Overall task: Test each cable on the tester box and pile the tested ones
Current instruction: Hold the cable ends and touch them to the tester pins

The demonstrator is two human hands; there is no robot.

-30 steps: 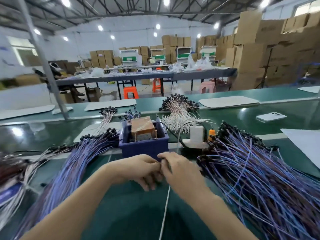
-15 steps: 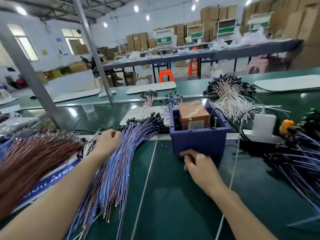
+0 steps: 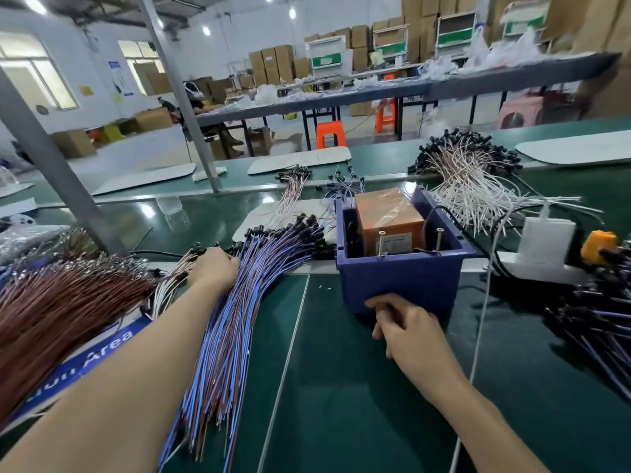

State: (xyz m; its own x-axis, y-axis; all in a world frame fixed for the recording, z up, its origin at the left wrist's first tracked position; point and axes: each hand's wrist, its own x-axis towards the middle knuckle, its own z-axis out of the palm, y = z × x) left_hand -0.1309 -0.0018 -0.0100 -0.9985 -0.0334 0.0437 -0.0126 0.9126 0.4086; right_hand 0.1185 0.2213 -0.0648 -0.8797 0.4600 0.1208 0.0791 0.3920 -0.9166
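Head: left grip (image 3: 215, 269) on cables (image 3: 239, 319), right grip (image 3: 406, 327) at tester box (image 3: 403, 278), closure unclear; sign (image 3: 85, 363) "Area".

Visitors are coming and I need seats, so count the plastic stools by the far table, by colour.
Orange stools: 2
Pink stool: 1
Total: 3
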